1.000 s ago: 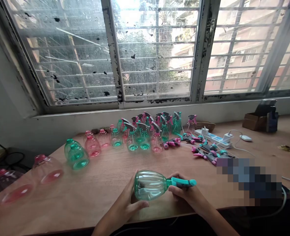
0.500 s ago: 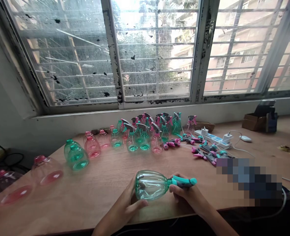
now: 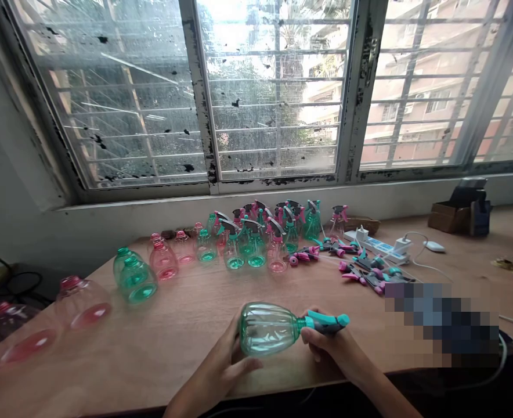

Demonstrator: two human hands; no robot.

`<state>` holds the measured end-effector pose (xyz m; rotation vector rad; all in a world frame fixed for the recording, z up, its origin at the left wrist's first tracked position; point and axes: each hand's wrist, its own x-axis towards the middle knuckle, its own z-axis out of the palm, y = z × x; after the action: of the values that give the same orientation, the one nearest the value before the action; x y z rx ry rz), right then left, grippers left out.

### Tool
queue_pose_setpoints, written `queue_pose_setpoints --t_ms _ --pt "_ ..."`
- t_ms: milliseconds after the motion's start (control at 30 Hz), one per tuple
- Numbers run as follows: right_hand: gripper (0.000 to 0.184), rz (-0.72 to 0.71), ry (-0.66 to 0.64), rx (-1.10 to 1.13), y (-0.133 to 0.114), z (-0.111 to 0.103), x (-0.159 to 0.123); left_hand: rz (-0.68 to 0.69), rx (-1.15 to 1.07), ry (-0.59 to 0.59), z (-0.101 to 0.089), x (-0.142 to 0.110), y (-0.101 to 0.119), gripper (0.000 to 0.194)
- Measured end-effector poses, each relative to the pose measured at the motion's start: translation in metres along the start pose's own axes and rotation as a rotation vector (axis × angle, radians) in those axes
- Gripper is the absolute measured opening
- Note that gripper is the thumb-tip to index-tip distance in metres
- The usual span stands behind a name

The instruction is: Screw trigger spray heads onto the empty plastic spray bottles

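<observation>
A clear green spray bottle (image 3: 267,329) lies sideways in the air over the table's front part, its base to the left. Around that base curves my left hand (image 3: 226,363), with the thumb below the bottle. My right hand (image 3: 326,345) closes on the turquoise and grey spray head (image 3: 328,322), thumb and fingers at the collar by the bottle neck. The head sits at the neck; whether it is screwed tight I cannot tell. Part of my right hand's fingers is hidden behind the head.
Bottles with spray heads (image 3: 255,241) stand in a group by the window wall. Headless green bottles (image 3: 141,281) and pink bottles (image 3: 85,305) line the left. Loose spray heads (image 3: 365,270) lie in a pile at right, near a white power strip (image 3: 378,247). A cardboard box (image 3: 448,216) is farther back.
My right hand and the spray head have shifted very slightly to the right. The bottle and my left hand look almost the same.
</observation>
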<state>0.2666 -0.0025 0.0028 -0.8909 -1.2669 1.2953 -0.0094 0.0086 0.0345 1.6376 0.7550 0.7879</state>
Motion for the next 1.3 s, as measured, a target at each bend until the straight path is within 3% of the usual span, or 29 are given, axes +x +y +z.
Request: queue_pose_setpoints --t_ms 67,267,367,567,800,967,1167,1300 --pt "0.036 -0.005 0.003 -0.013 0.0 0.0 0.0 0.014 -0.006 -0.008 0.0 0.0 0.001 0.083" --pt "0.035 -0.01 0.013 0.002 0.0 -0.001 -0.001 0.013 0.012 0.03 -0.005 0.0 -0.018 0.098" --pt "0.037 -0.002 0.013 -0.014 0.004 -0.001 -0.001 0.0 0.035 0.026 -0.004 0.0 -0.016 0.107" --pt "0.04 0.026 0.01 -0.032 0.007 -0.001 0.0 0.026 0.05 -0.026 0.0 -0.001 0.006 0.077" --pt "0.039 0.062 -0.049 0.032 0.0 -0.001 -0.002 0.039 0.219 0.055 -0.004 -0.002 -0.009 0.097" --pt "0.04 0.046 -0.023 0.04 -0.003 0.001 -0.001 -0.015 0.165 0.053 0.0 -0.005 -0.002 0.114" --pt "0.041 0.054 -0.019 0.019 -0.001 0.002 0.001 -0.002 0.212 0.029 -0.004 -0.004 -0.006 0.099" --pt "0.037 0.033 -0.025 0.034 0.001 0.0 0.001 0.025 0.191 0.077 -0.002 -0.004 -0.008 0.102"
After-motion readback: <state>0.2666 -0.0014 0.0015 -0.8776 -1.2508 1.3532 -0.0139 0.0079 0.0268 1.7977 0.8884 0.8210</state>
